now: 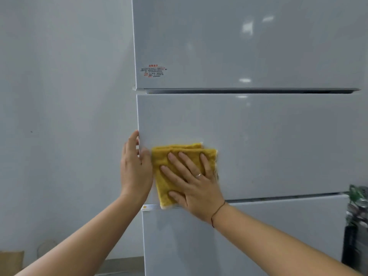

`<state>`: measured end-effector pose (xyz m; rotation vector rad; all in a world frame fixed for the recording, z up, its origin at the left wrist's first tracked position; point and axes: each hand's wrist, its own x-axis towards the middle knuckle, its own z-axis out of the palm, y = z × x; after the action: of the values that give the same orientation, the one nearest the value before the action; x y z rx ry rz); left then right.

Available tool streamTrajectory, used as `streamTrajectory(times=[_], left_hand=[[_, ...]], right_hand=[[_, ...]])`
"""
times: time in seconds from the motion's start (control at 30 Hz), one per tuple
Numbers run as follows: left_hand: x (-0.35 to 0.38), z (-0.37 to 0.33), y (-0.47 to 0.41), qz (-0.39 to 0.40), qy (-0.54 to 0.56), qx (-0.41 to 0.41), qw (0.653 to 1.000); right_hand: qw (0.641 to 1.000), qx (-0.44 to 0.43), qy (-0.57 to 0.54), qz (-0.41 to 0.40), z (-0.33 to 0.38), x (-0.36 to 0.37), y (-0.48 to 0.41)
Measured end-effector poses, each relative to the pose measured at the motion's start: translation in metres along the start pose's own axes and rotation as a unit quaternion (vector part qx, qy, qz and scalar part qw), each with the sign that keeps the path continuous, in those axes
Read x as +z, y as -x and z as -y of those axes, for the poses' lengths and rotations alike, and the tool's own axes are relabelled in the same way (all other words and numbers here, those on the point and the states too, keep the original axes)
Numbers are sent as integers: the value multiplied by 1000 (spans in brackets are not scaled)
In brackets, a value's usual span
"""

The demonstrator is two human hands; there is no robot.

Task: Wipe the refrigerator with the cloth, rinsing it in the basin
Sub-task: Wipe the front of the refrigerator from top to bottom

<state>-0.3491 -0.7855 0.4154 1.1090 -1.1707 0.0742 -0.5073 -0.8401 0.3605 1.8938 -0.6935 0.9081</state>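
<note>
Background: a plain pale grey wall (59, 96) is seen on the left, with a white gloss refrigerator (258, 46) filling the rest of the view in three stacked doors.

Location of cloth: a folded yellow cloth (159, 158) is pressed flat against the middle door (278, 146), close to its lower left corner, with the lower edge reaching the gap above the bottom door (239, 236).

Hands: the right hand (199, 188) is laid on the cloth with fingers (173, 159) spread wide and straight, nothing being gripped. The left hand (135, 168) is set against the left edge of the middle door, fingers straight along the side and thumb on the front face; it is judged to be bracing the door.

Handling: the cloth is judged soft, light and limp, probably damp, so it is best driven by a flat palm or taken by a folded edge. The door face is judged hard and slick, so the cloth should slide easily over it.

Writing: a label (153, 71) in red and black characters is noted at the lower left of the upper door; it is too small to be read. No brand is visible.

The basin is not in view
</note>
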Motion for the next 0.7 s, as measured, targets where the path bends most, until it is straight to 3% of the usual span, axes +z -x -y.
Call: streamTrajectory(times=[0.23, 0.47, 0.57, 0.7], left_hand=[[12, -12, 12, 11, 8, -5, 1000], [23, -12, 20, -3, -82, 3, 997], [30, -5, 26, -32, -241, 130, 961], [48, 2, 37, -11, -340, 342, 876]], right_hand=[[996, 82, 33, 3, -68, -27, -39], [979, 198, 42, -15, -145, -40, -1], [970, 239, 38, -6, -179, -45, 20], [957, 289, 30, -5, -219, -50, 47]])
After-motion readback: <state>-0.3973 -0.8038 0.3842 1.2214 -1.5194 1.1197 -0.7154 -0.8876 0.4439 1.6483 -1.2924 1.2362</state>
